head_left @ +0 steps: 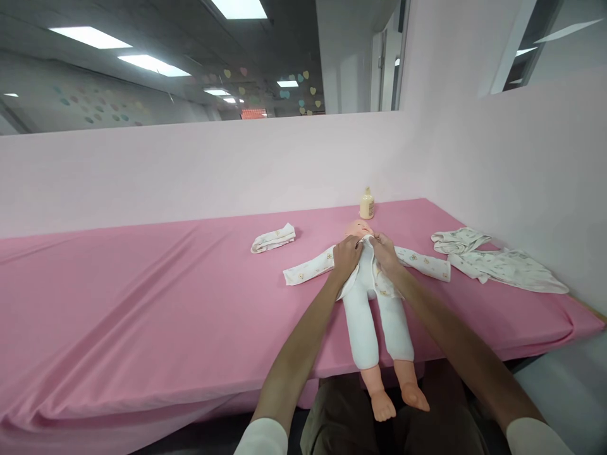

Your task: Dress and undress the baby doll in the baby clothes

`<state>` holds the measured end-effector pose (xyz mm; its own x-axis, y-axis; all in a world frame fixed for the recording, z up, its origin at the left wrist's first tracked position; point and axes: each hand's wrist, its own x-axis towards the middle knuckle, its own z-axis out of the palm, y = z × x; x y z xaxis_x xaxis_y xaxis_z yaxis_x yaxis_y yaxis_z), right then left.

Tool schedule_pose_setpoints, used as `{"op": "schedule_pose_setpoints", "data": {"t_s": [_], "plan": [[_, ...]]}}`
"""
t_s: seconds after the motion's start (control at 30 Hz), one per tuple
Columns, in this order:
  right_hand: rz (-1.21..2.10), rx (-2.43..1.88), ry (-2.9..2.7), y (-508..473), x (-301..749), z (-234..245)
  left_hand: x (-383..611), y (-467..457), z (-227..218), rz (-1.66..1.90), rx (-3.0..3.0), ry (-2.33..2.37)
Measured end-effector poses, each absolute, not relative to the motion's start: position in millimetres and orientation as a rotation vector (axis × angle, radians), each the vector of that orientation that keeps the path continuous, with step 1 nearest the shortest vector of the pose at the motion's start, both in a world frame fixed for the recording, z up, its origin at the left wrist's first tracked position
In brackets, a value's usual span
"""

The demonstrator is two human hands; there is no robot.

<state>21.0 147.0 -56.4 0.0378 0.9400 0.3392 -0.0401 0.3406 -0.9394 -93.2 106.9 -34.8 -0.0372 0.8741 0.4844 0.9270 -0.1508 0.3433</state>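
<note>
A baby doll (pixel 364 322) lies on its back, its bare feet hanging past the front edge of the table. It wears a white patterned baby shirt (pixel 310 268), whose long sleeves spread out to both sides and whose front hangs apart over the white body. Near the doll's neck, my left hand (pixel 348 254) is closed on the shirt's left edge. Facing it, my right hand (pixel 385 251) pinches the other edge at the collar. Both hands partly cover the doll's chin and upper chest.
A pump bottle (pixel 367 206) stands behind the doll's head. Left of it lies a folded white cloth (pixel 274 239). More patterned baby clothes (pixel 509 266) lie at the right by the wall. A pink sheet (pixel 180 303) covers the table, and a mirror-like window (pixel 190 63) spans the back wall.
</note>
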Motion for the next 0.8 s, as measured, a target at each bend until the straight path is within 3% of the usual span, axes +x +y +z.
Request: {"op": "schedule_pose_setpoints", "data": {"t_s": [0.33, 0.63, 0.8], "plan": [[1.109, -0.967, -1.189, 140.5, 20.0, -46.1, -92.0, 106.6, -36.3, -0.964, -2.111, -2.01], [0.945, -0.928, -1.452, 133.5, 17.2, -48.9, -92.6, 111.8, -41.3, -1.025, -2.093, -2.01], [0.768, -1.032, -1.567, 132.6, 14.6, -51.7, -97.4, 109.6, -34.5, -1.332, -2.192, -2.133]]}}
